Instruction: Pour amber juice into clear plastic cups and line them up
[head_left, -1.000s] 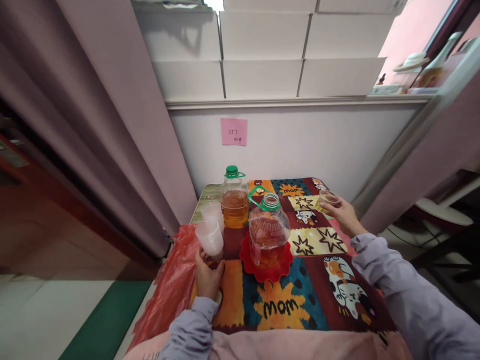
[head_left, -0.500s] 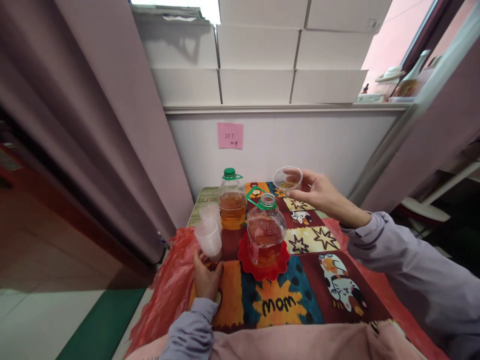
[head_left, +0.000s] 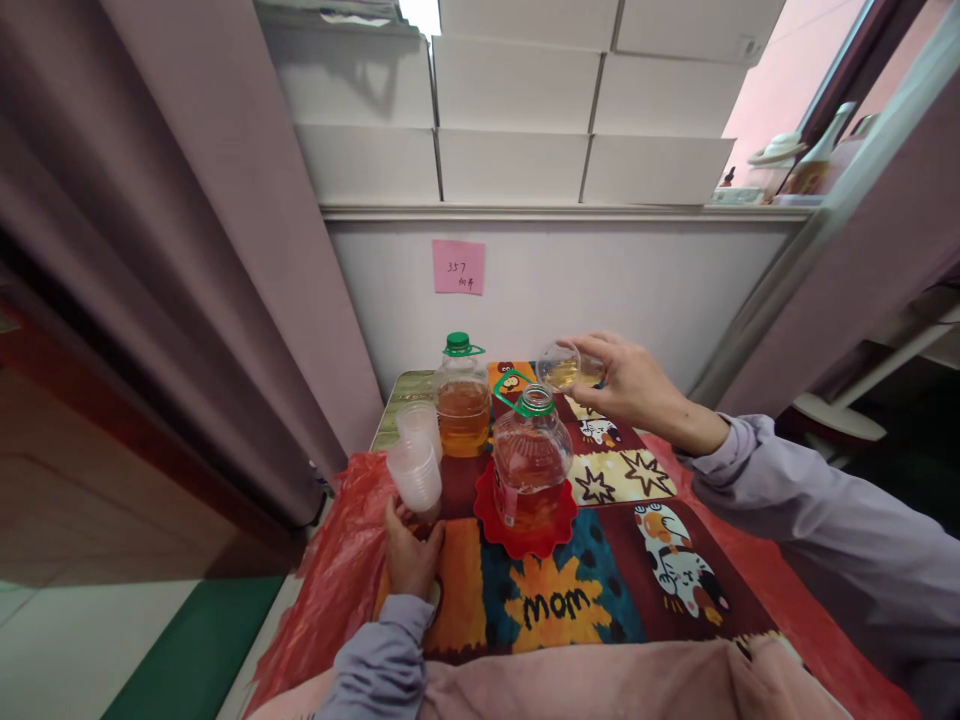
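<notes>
My right hand point(head_left: 626, 385) grips a clear plastic cup point(head_left: 559, 370) holding some yellowish liquid. The cup is tipped leftward, its rim just above the uncapped mouth of a clear bottle point(head_left: 531, 455). Amber liquid fills the lower part of that bottle, which stands on a red scalloped dish point(head_left: 491, 525); a green ring handle point(head_left: 511, 392) sticks out at its neck. At lower left my left hand point(head_left: 411, 565) has its thumb and fingers around the base of a leaning stack of plastic cups point(head_left: 416, 475). Its fingertips are partly hidden behind the stack.
Behind the stack stand more plastic cups point(head_left: 418, 422) and a second bottle point(head_left: 463, 415) of amber liquid, capped in green. A patterned mat point(head_left: 555, 610) and red plastic sheeting point(head_left: 322, 570) cover the table. The wall behind carries a pink note point(head_left: 458, 267).
My right hand has tipped the cup from nearly upright to leaning left and brought it slightly left and closer to the bottle's mouth. The left hand stays at the stack.
</notes>
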